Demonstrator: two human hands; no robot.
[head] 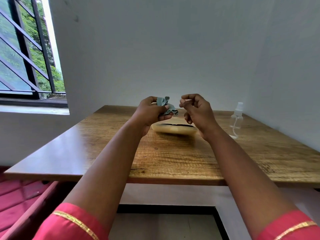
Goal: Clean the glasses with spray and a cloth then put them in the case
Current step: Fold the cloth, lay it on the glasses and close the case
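Note:
My left hand (152,111) is raised above the table and grips a crumpled grey-green cloth (166,105). My right hand (195,110) hovers beside it, a short gap away, its fingers curled and thumb pinched to forefinger with nothing visible between them. Below both hands a beige glasses case (174,129) lies open on the wooden table (173,158). A dark shape (176,125) shows inside it; I cannot tell whether that is the glasses or the lining. A clear spray bottle (237,116) with a white cap stands to the right of the case.
The table stands against a white wall at the back and right. A barred window (26,58) is on the left with a sill beneath. A red cushioned seat (15,196) lies at lower left beside the table's front edge.

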